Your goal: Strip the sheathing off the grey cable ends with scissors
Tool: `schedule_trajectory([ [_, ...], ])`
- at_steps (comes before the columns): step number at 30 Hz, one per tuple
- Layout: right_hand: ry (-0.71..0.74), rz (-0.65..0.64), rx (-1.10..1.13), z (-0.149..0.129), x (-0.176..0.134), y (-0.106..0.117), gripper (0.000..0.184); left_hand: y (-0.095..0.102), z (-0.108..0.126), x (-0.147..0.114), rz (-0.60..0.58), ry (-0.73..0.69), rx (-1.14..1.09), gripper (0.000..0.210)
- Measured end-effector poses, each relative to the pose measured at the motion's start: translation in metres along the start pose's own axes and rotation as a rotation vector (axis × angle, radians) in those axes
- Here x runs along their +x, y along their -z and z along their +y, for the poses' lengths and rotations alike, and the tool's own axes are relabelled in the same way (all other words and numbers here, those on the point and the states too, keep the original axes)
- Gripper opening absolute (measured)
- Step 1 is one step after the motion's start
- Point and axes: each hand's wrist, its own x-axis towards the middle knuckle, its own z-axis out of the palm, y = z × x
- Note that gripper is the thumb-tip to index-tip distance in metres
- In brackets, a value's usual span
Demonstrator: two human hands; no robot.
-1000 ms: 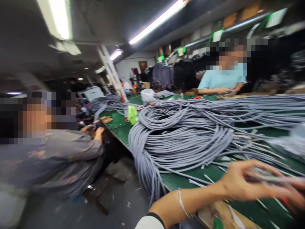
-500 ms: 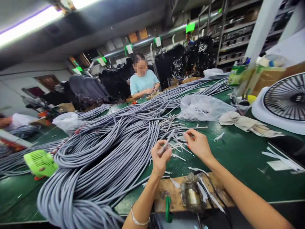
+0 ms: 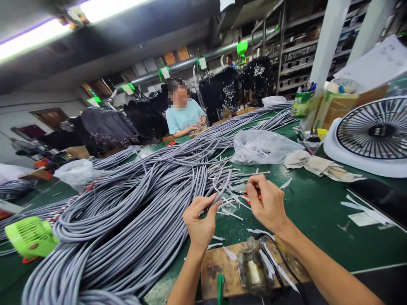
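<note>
My left hand (image 3: 201,220) is closed, thumb against fingers, on a grey cable (image 3: 226,182) whose end points up and away from me. A thin pale strip curves beside that end. My right hand (image 3: 266,202) is held a little to the right, thumb and fingers pinched together; what they hold, if anything, is too small to make out. Orange-handled snips or scissors (image 3: 246,197) show just behind the right fingers, partly hidden by them. Below both hands, a wooden board (image 3: 216,271) carries a small metal device (image 3: 254,269) with black wires.
Large coils of grey cable (image 3: 133,224) cover the left side. Cut scraps (image 3: 233,214) lie beyond my hands. A plastic bag (image 3: 263,146), cloth (image 3: 321,163), white fan (image 3: 349,163) and dark flat panel (image 3: 381,199) stand right. A green fan (image 3: 30,237) sits left. Across the table sits a co-worker (image 3: 184,116).
The view has shifted to the right. My left hand has moved left, away from my right hand, with the cable in it. The right fingers have drawn closer together.
</note>
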Motion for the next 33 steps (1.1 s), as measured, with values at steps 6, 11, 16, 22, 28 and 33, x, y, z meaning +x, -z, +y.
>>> schedule_trajectory([
  [6,0.285,-0.015,-0.103,-0.0093,-0.0033,-0.0008,0.009,0.0012,0.0021,-0.0049,-0.005,-0.251,0.170,0.029],
  [11,0.314,0.063,-0.167,-0.0084,-0.0068,-0.0039,0.002,-0.0012,0.0017,-0.0055,-0.001,-0.299,0.219,0.030],
  [16,0.344,0.099,-0.205,-0.0086,-0.0057,-0.0022,0.003,-0.0014,0.0014,-0.0056,0.003,-0.376,0.282,0.030],
  [22,0.379,0.073,-0.252,-0.0086,-0.0050,0.0024,0.007,-0.0004,-0.0011,-0.0076,-0.018,-0.417,0.339,0.032],
  [28,0.410,0.089,-0.254,-0.0089,-0.0049,0.0032,0.008,-0.0027,-0.0001,-0.0079,-0.002,-0.418,0.349,0.033],
  [33,0.437,0.081,-0.264,-0.0083,-0.0052,0.0043,0.010,-0.0033,0.0004,-0.0082,0.001,-0.405,0.347,0.032],
])
